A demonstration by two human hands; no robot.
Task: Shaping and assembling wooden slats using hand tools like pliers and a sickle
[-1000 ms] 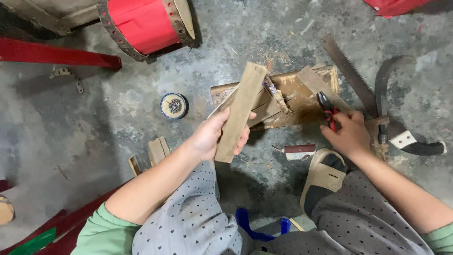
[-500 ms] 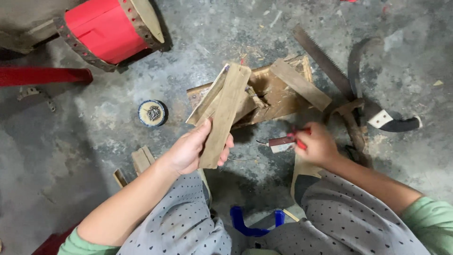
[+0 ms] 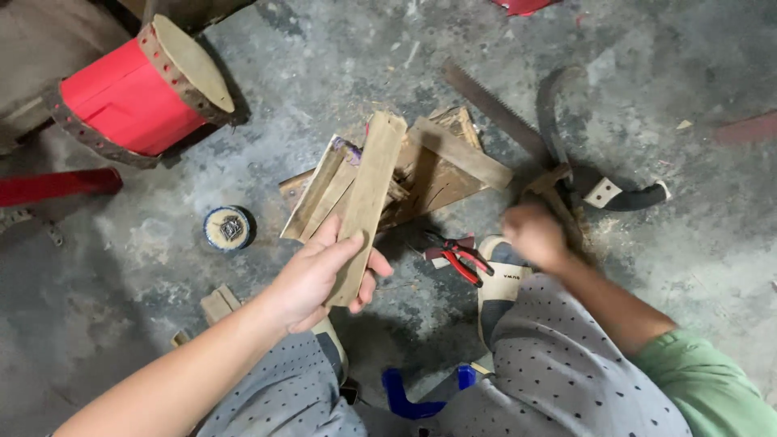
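My left hand (image 3: pixel 312 279) grips a long flat wooden slat (image 3: pixel 368 194) by its lower end, tilted up over a pile of wood scraps (image 3: pixel 441 166); a second thinner slat (image 3: pixel 320 190) lies against it. My right hand (image 3: pixel 534 235) is blurred, with its fingers curled, just left of a hand saw's wooden handle (image 3: pixel 558 182). I cannot make out anything in it. Red-handled pliers (image 3: pixel 457 255) lie on the concrete floor between my two hands, beside my sandalled right foot (image 3: pixel 498 283).
The saw blade (image 3: pixel 494 105) runs up and left from a dark curved handle (image 3: pixel 623 194). A red drum (image 3: pixel 133 93) lies at the upper left above a red bar (image 3: pixel 57 184). A round tin (image 3: pixel 228 228), small wood offcuts (image 3: pixel 218 303) and a blue object (image 3: pixel 405 396) are near my knees.
My right hand has set the red pliers on the floor and swung right toward the saw handle. My left hand keeps hold of the slat, now lower in view.
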